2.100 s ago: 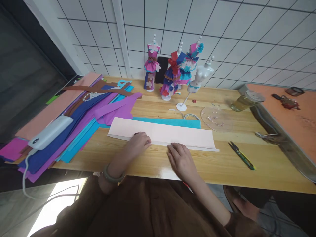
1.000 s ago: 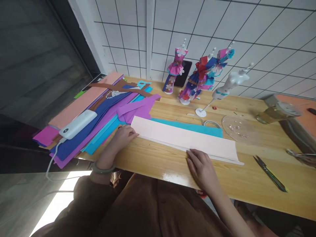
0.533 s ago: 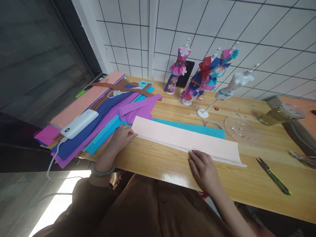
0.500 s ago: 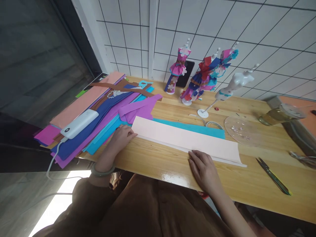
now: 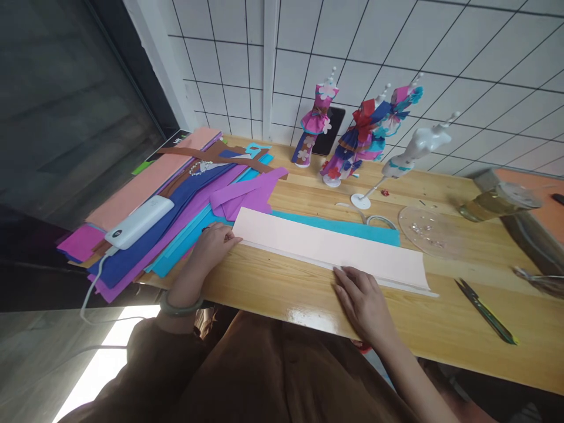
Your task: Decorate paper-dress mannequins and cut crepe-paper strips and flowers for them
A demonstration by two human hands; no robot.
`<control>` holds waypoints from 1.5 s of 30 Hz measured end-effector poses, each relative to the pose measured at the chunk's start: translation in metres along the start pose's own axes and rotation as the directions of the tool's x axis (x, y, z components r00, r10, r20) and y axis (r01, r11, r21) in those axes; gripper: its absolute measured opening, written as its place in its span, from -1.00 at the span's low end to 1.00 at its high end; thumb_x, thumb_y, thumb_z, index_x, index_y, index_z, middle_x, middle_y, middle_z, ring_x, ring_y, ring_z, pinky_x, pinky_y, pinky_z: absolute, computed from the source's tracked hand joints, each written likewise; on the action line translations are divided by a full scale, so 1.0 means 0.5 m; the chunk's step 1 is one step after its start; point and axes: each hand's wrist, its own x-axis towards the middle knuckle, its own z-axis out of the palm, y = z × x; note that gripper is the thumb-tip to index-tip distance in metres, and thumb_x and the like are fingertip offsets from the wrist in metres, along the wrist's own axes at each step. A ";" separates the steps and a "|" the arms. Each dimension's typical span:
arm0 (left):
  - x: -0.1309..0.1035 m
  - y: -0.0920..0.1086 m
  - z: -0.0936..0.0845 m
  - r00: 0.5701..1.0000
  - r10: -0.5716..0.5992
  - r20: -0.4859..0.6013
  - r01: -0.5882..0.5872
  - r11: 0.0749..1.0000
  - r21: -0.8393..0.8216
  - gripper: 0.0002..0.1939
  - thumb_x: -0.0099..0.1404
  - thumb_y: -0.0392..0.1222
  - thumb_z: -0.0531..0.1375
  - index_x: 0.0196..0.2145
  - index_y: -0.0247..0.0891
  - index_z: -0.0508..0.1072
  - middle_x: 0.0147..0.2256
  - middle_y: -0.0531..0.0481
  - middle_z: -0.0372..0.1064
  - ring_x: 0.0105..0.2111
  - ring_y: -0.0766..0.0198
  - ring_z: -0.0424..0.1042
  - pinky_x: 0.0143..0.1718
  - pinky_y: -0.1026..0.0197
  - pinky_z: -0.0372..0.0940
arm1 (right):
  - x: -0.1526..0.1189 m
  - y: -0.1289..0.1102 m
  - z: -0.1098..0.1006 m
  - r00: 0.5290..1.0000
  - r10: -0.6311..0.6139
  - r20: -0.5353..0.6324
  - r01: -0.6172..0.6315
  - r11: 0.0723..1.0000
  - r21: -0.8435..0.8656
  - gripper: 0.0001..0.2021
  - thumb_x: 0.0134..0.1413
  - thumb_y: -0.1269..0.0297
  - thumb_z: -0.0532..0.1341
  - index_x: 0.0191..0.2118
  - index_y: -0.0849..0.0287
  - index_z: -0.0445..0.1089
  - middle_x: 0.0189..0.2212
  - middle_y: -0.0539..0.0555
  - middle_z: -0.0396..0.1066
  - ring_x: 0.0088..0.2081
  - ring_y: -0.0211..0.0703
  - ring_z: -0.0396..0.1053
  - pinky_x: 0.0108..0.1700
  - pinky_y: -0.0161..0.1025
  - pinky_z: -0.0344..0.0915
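Note:
A long pale pink strip of paper or felt (image 5: 308, 237) lies across the table, a narrow white strip like tape (image 5: 396, 286) running along its near edge and past its right end. My left hand (image 5: 215, 245) is closed at the pink strip's left end, with fingertips on the near corner. Bent fingers of my right hand (image 5: 361, 296) press together on the near edge, right of the middle, at the white strip. Under the pink strip's far side shows a turquoise sheet (image 5: 352, 228). A roll of tape (image 5: 381, 222) lies just behind that.
Coloured sheets (image 5: 189, 205) pile up at left, with a white power bank (image 5: 141, 222) and its cable on top. Dressed mini mannequins (image 5: 356, 144) and a bare one (image 5: 418, 153) stand behind. At right are green-handled snips (image 5: 487, 311), a clear dish (image 5: 429, 232) and a glass (image 5: 497, 202).
Both hands stay at the same places on the pink strip. The whole view has shifted very slightly; nothing else visibly differs.

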 end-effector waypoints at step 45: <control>-0.042 0.001 0.003 0.979 -0.042 -0.202 0.030 0.998 -0.060 -0.79 0.22 -0.26 -0.01 -0.27 -0.26 0.39 -0.27 -0.08 0.36 -0.20 0.16 0.29 -0.13 0.11 0.18 | -0.001 -0.019 -0.005 0.990 0.091 0.108 -0.074 0.985 -0.156 -0.62 0.16 0.13 0.01 0.04 0.09 0.30 -0.05 0.20 0.23 -0.07 -0.02 0.20 -0.12 -0.11 0.30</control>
